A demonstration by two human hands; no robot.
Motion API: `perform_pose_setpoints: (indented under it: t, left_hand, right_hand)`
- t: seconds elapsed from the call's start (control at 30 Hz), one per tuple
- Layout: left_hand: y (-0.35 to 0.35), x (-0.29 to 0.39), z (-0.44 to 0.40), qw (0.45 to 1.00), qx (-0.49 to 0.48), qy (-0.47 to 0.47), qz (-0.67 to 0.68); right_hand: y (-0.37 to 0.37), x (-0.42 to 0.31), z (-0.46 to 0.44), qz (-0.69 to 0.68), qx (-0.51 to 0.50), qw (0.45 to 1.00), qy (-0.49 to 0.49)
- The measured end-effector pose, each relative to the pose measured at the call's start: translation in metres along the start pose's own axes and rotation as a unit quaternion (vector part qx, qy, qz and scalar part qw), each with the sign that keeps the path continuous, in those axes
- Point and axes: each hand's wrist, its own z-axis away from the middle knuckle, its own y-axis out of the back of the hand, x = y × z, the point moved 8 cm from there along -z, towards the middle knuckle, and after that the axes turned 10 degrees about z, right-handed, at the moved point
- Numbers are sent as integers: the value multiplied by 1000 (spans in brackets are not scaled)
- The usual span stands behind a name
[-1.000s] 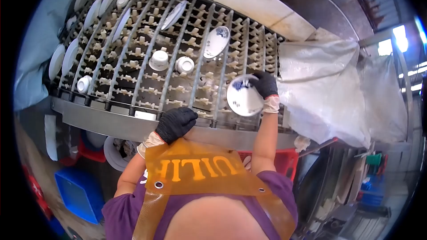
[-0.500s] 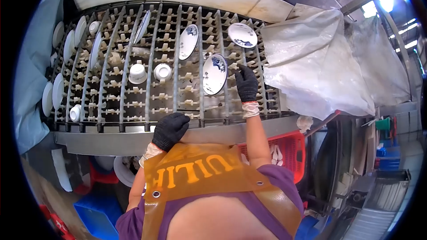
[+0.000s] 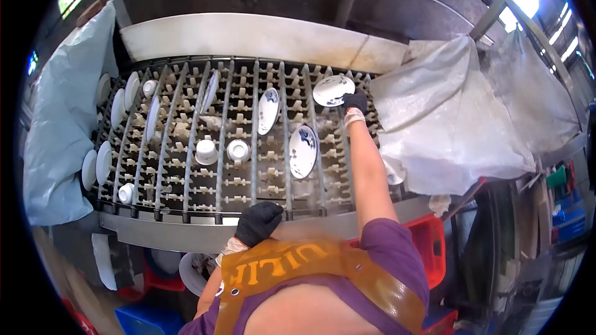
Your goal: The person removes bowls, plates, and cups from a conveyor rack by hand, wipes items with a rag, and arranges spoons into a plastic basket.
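My right hand (image 3: pixel 356 100), in a black glove, is closed on the right edge of a blue-patterned white plate (image 3: pixel 333 90) at the far right of the rack belt (image 3: pixel 268 177). My left hand (image 3: pixel 259 223), also gloved, rests curled at the near metal edge; whether it holds anything is hidden. Between them a patterned oval plate (image 3: pixel 303 151) leans in the slots, and a similar plate (image 3: pixel 268 111) stands farther back. Left of these sit a white cup (image 3: pixel 206 151) and a white bowl (image 3: pixel 238 150).
More white plates (image 3: pixel 104 162) and a small cup (image 3: pixel 126 193) stand at the belt's left. Plastic sheets hang at both ends, the right one (image 3: pixel 447 111) close to my arm. Below the metal edge are a red basket (image 3: pixel 430 249) and a blue bin (image 3: pixel 148 319).
My right hand has let go of the nearer patterned plate, now leaning in the slots, and has reached away to the far plate. The view has shifted; my left hand stays near the edge.
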Motion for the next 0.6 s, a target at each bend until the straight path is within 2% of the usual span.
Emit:
perform_pose_setpoints:
  t: [0.03, 0.1, 0.17, 0.23, 0.3, 0.33, 0.37, 0.43, 0.5, 0.53, 0.6]
  left_hand:
    - [4, 2, -2, 999, 23, 3, 30]
    - [5, 3, -6, 999, 37, 7, 33]
    - [-3, 4, -3, 998, 37, 14, 50]
    - [-15, -1, -5, 1000, -8, -3, -18]
    - [-17, 1, -5, 998, 32, -44, 2]
    - [-18, 1, -4, 998, 43, -54, 13]
    - [-12, 8, -5, 996, 55, -64, 24]
    - [-8, 14, -9, 996, 57, -48, 39]
    - [-4, 16, -16, 994, 64, 25, 87]
    - [-2, 22, -19, 995, 56, 38, 76]
    - [-11, 19, -19, 997, 53, 28, 58]
  right_hand:
    - [20, -30, 9, 28, 46, 999, 0]
    - [29, -81, 21, 21, 77, 984, 161]
    - [25, -103, 43, 54, 26, 976, 211]
    - [11, -92, 46, 41, -4, 969, 244]
    - [22, -76, 51, -44, -20, 964, 261]
    - [30, -61, 52, -14, -50, 970, 238]
    - [29, -41, 51, 36, -145, 968, 201]
    - [23, 7, 60, 186, -265, 927, 189]
    - [31, 46, 81, 181, -339, 900, 204]
    - [34, 61, 82, 124, -298, 922, 214]
    - [56, 54, 93, 123, -301, 923, 206]
